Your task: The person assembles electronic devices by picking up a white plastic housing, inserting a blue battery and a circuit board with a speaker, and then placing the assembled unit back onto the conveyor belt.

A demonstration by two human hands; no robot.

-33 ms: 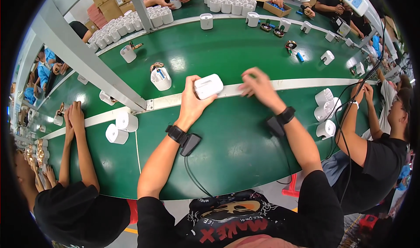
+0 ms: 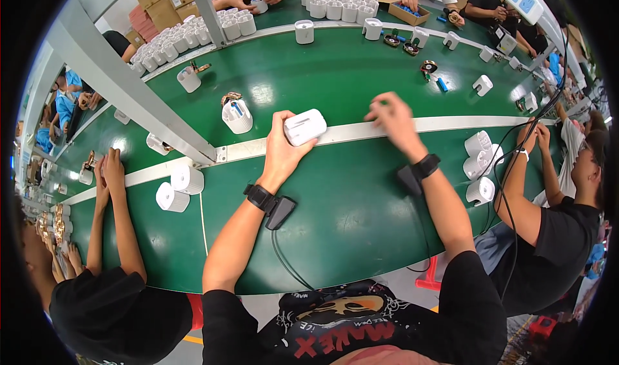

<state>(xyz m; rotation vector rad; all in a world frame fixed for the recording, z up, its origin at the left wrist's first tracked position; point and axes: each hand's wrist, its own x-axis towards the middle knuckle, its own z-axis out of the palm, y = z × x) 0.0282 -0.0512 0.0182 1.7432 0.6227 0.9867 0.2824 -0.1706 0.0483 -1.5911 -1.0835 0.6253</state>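
1 head-worn fisheye view (bent toward its rim) looks down across the green table (image 2: 348, 236).

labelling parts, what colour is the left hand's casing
White: the casing in the left hand, seen best in the head view.

- The white housing (image 2: 305, 127) I hold in my left hand (image 2: 285, 147) is a squat, block-like shell with softly rounded corners.
- Its surface looks smooth and pale all over, brightest along the upper edge.
- The face turned up toward me has narrow, greyish slot-like marks; they are too small for me to tell how deep they go.
- It sits tilted in my grip, its right end slightly higher in my view than its left.
- My fingers wrap its left side and my thumb lies along its lower edge.
- From where I look, it overlaps the white strip (image 2: 361, 132) running across the tabletop.
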